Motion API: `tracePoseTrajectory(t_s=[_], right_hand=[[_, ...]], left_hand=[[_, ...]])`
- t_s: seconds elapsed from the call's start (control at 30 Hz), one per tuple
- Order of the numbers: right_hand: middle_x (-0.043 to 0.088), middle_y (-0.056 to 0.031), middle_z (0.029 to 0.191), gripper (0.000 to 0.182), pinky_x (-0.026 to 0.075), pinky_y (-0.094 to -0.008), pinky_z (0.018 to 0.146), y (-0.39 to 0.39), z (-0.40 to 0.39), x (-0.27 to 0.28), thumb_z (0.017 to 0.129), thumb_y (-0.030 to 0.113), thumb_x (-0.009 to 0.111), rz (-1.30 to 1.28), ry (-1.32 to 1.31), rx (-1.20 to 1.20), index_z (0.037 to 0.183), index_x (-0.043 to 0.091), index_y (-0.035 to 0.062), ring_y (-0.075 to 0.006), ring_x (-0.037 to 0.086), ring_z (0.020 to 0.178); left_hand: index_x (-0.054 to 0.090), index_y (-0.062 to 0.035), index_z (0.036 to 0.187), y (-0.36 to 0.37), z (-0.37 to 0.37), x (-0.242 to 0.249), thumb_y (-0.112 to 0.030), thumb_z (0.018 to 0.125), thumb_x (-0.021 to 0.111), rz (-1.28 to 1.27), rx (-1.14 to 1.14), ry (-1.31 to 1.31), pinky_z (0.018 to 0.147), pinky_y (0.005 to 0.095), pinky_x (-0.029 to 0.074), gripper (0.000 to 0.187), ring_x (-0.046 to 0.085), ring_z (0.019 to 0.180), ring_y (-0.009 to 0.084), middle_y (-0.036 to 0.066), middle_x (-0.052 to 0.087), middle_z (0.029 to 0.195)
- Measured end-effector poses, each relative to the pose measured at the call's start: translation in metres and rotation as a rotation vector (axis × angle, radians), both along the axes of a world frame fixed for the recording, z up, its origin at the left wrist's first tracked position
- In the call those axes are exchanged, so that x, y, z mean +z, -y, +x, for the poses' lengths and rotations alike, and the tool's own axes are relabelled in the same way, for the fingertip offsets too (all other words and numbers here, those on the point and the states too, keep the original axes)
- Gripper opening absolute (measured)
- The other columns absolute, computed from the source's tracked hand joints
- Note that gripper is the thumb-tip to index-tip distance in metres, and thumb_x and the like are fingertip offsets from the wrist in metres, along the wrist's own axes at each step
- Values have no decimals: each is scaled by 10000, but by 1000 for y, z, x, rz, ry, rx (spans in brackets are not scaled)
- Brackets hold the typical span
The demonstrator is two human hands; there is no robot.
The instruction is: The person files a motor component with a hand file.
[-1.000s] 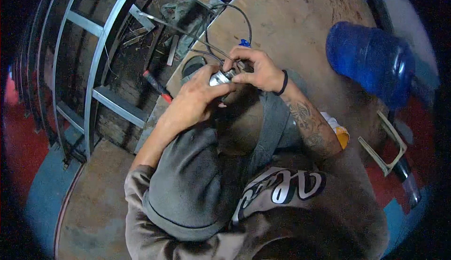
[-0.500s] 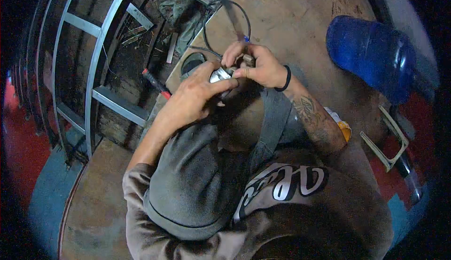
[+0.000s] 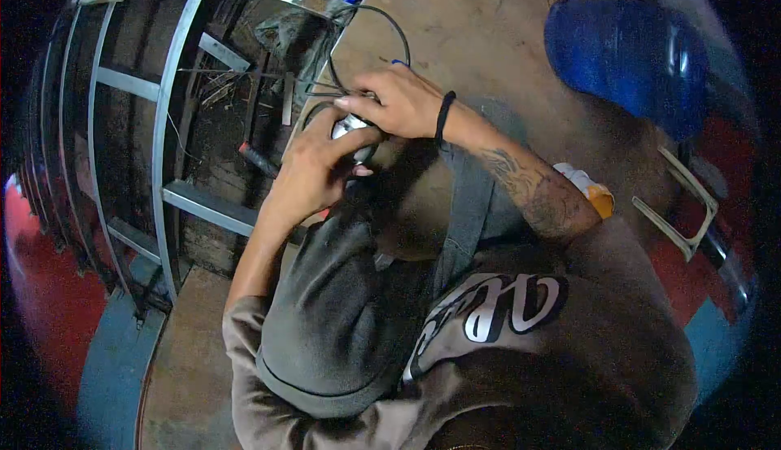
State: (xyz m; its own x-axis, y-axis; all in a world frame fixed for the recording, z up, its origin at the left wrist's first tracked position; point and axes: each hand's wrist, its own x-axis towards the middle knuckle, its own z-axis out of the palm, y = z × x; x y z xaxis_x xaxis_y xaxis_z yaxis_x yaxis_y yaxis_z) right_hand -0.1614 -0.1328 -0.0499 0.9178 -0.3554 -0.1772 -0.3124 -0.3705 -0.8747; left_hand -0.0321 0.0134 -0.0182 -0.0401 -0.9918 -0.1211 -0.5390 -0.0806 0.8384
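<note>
Head view: a silver part (image 3: pixel 350 127) is being gripped at the board's (image 3: pixel 488 35) far left edge by both hands, left (image 3: pixel 313 169) and right (image 3: pixel 399 102), under a cable (image 3: pixel 382 23). A blue jug (image 3: pixel 626 59) is lying far right, a metal frame (image 3: pixel 171 108) left. Shirt lettering is unreadable.

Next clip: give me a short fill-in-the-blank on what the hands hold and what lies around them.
1. Both hands grip a small shiny ____ part.
2. The right hand wears a ____ band at its wrist.
3. The big jug on the wooden table is ____.
4. A black ____ loops above the left hand.

Missing words: metal; black; blue; cable
</note>
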Motion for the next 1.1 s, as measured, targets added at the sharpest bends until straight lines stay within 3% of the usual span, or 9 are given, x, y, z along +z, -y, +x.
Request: tracePoseTrajectory(t_s=[0.13, 0.2, 0.4, 0.47, 0.6, 0.77, 0.87, 1.03, 1.1], right_hand=[[622, -218, 675, 531, 460, -412, 604, 3, 8, 6, 863, 481, 614, 216, -297, 18, 863, 655, -48, -299, 629, 638], [669, -241, 883, 497, 513, -417, 721, 3, 7, 13, 822, 526, 605, 243, -391, 55, 1009, 705, 77, -375, 659, 784], [627, -41, 708, 303, 503, -317, 694, 5, -15, 1, 819, 296, 717, 725, -379, -3, 971, 638, 47, -108, 619, 742], [624, -7, 762, 268, 494, -315, 683, 1, -24, -17, 850, 208, 682, 406, 104, 120, 1023, 606, 19, -148, 599, 724], [663, -119, 847, 298, 481, -359, 772, -9, -20, 5, 821, 241, 674, 160, -97, -5, 978, 612, -5, -260, 630, 813], [660, -148, 879, 306, 478, -378, 787, -11, -15, 7, 815, 260, 673, 145, -139, -21, 949, 617, -9, -286, 630, 837], [655, -133, 879, 331, 475, -365, 811, -6, -24, 7, 834, 228, 662, 300, -148, 11, 1061, 587, -2, -246, 632, 863], [647, -123, 898, 488, 493, -359, 778, 8, -69, 49, 891, 137, 591, -79, -115, 37, 1320, 387, 22, -225, 634, 839], [606, -208, 1106, 486, 525, -420, 649, 3, -82, 82, 923, 190, 559, 248, -585, 23, 1348, 357, 67, -355, 662, 743]], left_hand=[[645, -153, 1086, -10, -5, -3, -83, 684, 747, -40, 4, 86, 821, 444, 458, 420, 551, 966, 399, 207, 523, 1064], [646, -152, 1078, -12, -7, -3, -82, 668, 745, -36, 11, 47, 844, 452, 455, 427, 548, 1000, 403, 218, 520, 1104], [652, -142, 1064, -17, -11, -2, -46, 637, 724, -83, 26, 47, 880, 439, 464, 444, 546, 1062, 397, 219, 521, 1148], [653, -145, 1060, -18, -12, 0, -14, 620, 700, -62, 9, 111, 876, 439, 469, 461, 544, 1066, 398, 223, 520, 1148], [641, -147, 1065, -15, -15, 1, -13, 629, 680, -78, 32, 117, 870, 443, 465, 458, 543, 1046, 391, 223, 515, 1134], [634, -152, 1061, -18, -16, -1, -31, 647, 681, -86, 73, 97, 855, 445, 467, 434, 540, 1045, 388, 220, 510, 1131], [628, -166, 1069, -20, -17, -6, -40, 648, 684, -89, 90, 83, 836, 446, 479, 444, 537, 1059, 389, 217, 507, 1134], [592, -210, 1135, -25, -17, -14, -56, 628, 696, -92, 67, 107, 826, 434, 505, 540, 530, 1082, 396, 213, 497, 1161], [595, -208, 1130, -25, -18, -16, -53, 621, 696, -97, 82, 104, 826, 434, 504, 542, 530, 1081, 395, 212, 497, 1159]])
